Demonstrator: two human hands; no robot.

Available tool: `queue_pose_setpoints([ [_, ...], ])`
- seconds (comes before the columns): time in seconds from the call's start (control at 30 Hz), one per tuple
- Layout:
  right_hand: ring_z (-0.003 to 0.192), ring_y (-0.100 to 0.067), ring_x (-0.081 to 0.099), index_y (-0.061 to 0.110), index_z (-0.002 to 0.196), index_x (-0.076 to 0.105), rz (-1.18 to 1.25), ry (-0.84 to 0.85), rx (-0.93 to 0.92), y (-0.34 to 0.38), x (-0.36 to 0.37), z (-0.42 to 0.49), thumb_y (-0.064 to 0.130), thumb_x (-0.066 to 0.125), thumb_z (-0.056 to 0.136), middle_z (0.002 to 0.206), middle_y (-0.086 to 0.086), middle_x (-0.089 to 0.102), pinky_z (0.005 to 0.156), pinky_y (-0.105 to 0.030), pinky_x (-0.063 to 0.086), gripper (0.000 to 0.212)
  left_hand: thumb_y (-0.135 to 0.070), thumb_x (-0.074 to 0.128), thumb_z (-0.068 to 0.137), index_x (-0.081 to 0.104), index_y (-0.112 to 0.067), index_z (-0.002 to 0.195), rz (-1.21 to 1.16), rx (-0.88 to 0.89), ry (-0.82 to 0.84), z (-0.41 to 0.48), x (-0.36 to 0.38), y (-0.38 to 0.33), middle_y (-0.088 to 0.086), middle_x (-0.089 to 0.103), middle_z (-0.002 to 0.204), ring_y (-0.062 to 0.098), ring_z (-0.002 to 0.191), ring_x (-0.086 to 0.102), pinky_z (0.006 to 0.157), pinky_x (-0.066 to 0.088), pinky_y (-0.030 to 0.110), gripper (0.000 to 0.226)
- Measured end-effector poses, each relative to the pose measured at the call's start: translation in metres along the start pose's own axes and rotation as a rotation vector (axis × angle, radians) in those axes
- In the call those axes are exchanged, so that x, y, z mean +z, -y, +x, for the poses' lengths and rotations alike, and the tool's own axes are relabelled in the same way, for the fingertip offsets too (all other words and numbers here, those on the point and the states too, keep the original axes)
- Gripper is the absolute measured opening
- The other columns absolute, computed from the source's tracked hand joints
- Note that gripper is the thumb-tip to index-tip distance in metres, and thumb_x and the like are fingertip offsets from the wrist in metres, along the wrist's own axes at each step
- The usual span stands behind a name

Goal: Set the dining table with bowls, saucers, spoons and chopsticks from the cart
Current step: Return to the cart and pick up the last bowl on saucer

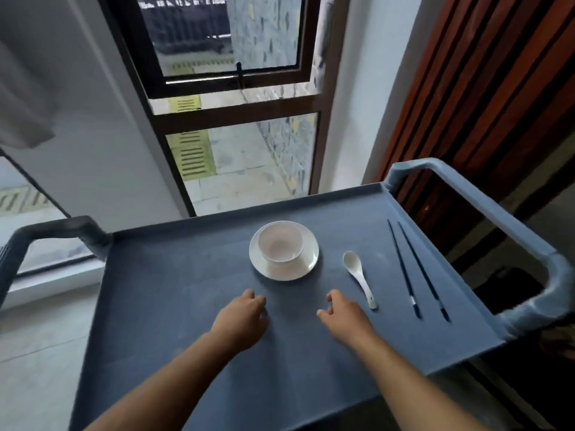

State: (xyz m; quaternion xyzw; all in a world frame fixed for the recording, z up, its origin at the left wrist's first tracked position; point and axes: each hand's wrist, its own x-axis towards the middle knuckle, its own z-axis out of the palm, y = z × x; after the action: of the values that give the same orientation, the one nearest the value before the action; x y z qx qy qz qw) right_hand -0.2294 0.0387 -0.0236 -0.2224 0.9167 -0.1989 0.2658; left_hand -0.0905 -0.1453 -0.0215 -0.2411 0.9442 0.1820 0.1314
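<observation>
I see the top of a grey-blue cart [186, 275] in front of me. This flat top is the surface that holds everything.

A white bowl [281, 245] sits upright on a white saucer [306, 265], near the middle of the surface. To the right of them lies a white spoon [357, 275]. Its round end points away from me and its handle points toward me. It is near the saucer but does not touch it. Farther right lie two dark chopsticks [403, 268], side by side and a little apart from each other.

My left hand [245, 318] reaches over the surface, just on my side of the saucer. Its fingers are bent loosely and it holds nothing. My right hand [342, 315] is beside it, with a gap between them. Its fingers are bent loosely too, and it holds nothing. It is just left of the spoon's handle and does not touch it. I cannot tell if my hands touch the surface.

The cart has a handle at each end, one on the left [62, 227] and one on the right [557, 269]. Behind the cart is a tall window [236, 157] with a dark frame.
</observation>
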Motion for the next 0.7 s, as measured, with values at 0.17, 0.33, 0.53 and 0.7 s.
queue_pose_setpoints([
  [0.17, 0.107, -0.031, 0.057, 0.009, 0.109, 0.049, -0.067, -0.015, -0.013, 0.02, -0.013, 0.063, 0.035, 0.057, 0.092, 0.118, -0.01, 0.054, 0.08, -0.034, 0.042, 0.032, -0.034, 0.047, 0.095, 0.056, -0.018, 0.113, -0.07, -0.082, -0.074, 0.058, -0.013, 0.019, 0.005, 0.053, 0.11, 0.031, 0.1, 0.06, 0.078, 0.051, 0.04, 0.026],
  [0.33, 0.105, -0.032, 0.056, 0.007, 0.109, 0.052, 0.066, -0.021, 0.021, 0.039, -0.026, 0.109, 0.027, 0.057, 0.09, 0.112, -0.014, 0.061, 0.081, -0.037, 0.046, 0.028, -0.029, 0.051, 0.093, 0.06, -0.017, 0.105, -0.252, -0.206, -0.115, 0.1, -0.029, 0.038, 0.005, 0.063, 0.107, 0.028, 0.101, 0.061, 0.077, 0.047, 0.035, 0.019],
  [0.53, 0.096, -0.032, 0.059, 0.016, 0.114, 0.046, 0.017, 0.02, 0.019, 0.045, -0.035, 0.146, 0.023, 0.057, 0.089, 0.105, -0.006, 0.065, 0.074, -0.038, 0.045, 0.028, -0.023, 0.054, 0.093, 0.063, -0.015, 0.11, -0.417, -0.284, -0.206, 0.135, -0.038, 0.047, 0.008, 0.073, 0.099, 0.031, 0.096, 0.064, 0.076, 0.05, 0.036, 0.021],
  [0.7, 0.088, -0.036, 0.06, 0.019, 0.11, 0.04, -0.04, 0.008, -0.025, 0.044, -0.035, 0.157, 0.019, 0.057, 0.088, 0.098, -0.009, 0.066, 0.074, -0.042, 0.051, 0.027, -0.028, 0.057, 0.093, 0.062, -0.016, 0.104, -0.441, -0.325, -0.274, 0.148, -0.03, 0.039, 0.004, 0.072, 0.094, 0.03, 0.089, 0.064, 0.073, 0.05, 0.038, 0.017],
])
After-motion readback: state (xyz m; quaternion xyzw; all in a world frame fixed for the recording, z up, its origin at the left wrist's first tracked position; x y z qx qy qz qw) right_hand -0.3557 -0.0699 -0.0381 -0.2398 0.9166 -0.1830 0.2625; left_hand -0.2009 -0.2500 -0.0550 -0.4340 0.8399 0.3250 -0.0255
